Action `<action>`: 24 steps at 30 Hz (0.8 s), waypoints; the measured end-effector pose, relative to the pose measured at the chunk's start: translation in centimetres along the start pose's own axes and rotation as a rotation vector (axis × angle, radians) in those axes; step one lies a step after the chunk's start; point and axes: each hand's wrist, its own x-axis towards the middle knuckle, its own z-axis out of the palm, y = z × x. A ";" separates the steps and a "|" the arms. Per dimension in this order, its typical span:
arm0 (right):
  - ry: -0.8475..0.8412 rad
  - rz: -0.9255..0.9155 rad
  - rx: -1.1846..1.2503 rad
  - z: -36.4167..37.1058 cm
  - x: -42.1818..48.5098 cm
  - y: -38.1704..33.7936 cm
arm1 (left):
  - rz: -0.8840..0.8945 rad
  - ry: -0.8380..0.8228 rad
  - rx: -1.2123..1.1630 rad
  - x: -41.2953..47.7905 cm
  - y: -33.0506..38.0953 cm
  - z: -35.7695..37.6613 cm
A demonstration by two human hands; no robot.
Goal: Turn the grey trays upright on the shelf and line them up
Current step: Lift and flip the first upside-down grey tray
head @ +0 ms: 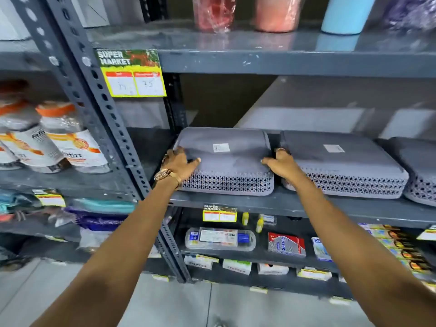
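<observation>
So the left grey tray [224, 159] sits upside down on the shelf [295, 204], flat base up with a white sticker, long axis running left-right, lattice-pattern wall facing near. Left hand [180, 165] and right hand [282, 165] each have their grip clamped on its near corners. The second tray [342, 161] lies just beside it on the right, also flipped.

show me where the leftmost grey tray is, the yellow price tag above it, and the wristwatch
leftmost grey tray [226, 159]: head view, on its flat upturned base.
yellow price tag [134, 83]: head view, on the white price boxes.
wristwatch [165, 173]: head view, on the gold-coloured case at the left wrist.
</observation>
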 end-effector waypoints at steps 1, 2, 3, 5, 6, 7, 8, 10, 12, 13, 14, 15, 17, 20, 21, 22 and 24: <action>-0.008 0.034 0.042 0.5 0.7 0.0 | -0.010 -0.007 -0.025 0.7 -0.2 0.2; -0.011 0.062 0.073 0.8 1.1 -0.3 | -0.026 -0.009 -0.038 1.4 -0.2 0.1; -0.025 0.089 0.128 1.2 1.9 -0.3 | -0.031 -0.016 -0.063 2.3 -0.4 0.3; -0.037 0.148 0.241 1.9 3.0 -0.4 | -0.075 -0.008 -0.158 3.7 -0.3 0.2; -0.031 0.186 0.290 2.1 3.2 -0.6 | -0.103 0.015 -0.203 3.9 0.0 0.0; -0.023 0.213 0.351 2.4 3.6 -0.6 | -0.121 0.044 -0.253 4.5 0.0 -0.1; -0.004 0.244 0.389 2.6 3.7 -0.8 | -0.148 0.069 -0.284 4.4 0.3 -0.4; 0.032 0.268 0.477 3.1 4.0 -1.3 | -0.211 0.130 -0.359 5.4 0.4 -0.2; 0.109 0.261 0.561 3.6 4.1 -2.1 | -0.251 0.201 -0.400 5.6 0.9 -0.3; 0.168 0.228 0.602 3.5 4.1 -2.5 | -0.231 0.254 -0.430 5.9 1.0 -0.3; 0.239 0.176 0.634 3.1 4.0 -3.1 | -0.215 0.287 -0.492 5.7 1.3 -0.5; 0.299 0.102 0.656 2.6 3.8 -3.7 | -0.180 0.341 -0.580 5.9 1.4 -0.5; 0.336 0.004 0.729 1.3 4.1 -4.4 | -0.105 0.452 -0.800 5.9 1.9 -0.9; 0.305 -0.036 0.825 0.0 4.5 -4.5 | -0.032 0.555 -1.002 5.0 2.3 -1.2; 0.296 -0.044 0.833 -0.1 4.6 -4.3 | -0.025 0.564 -1.038 4.8 2.1 -1.1; 0.286 -0.052 0.850 -0.2 4.9 -3.9 | -0.020 0.565 -1.053 4.5 1.8 -1.0; 0.240 -0.023 0.909 -0.2 4.7 -3.2 | -0.066 0.522 -1.092 4.3 0.9 -0.9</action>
